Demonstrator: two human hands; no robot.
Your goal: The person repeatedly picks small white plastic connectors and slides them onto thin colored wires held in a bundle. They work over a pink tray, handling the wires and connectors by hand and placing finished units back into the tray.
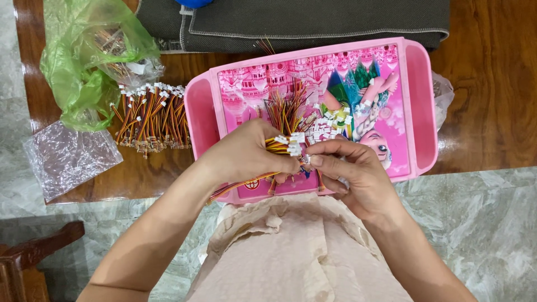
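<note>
The left hand (249,154) is closed around a bunch of wires (279,146) over the pink tray (422,106). The right hand (349,170) pinches one white plug (306,159) at the bunch's end. The wires look light and bendy, so the small hard plugs seem best to grab.

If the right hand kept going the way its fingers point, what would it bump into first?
Probably the wire bundle in the left hand. The right hand has fingertips pointing left, already at its white connectors; depth is hard to judge.
</note>
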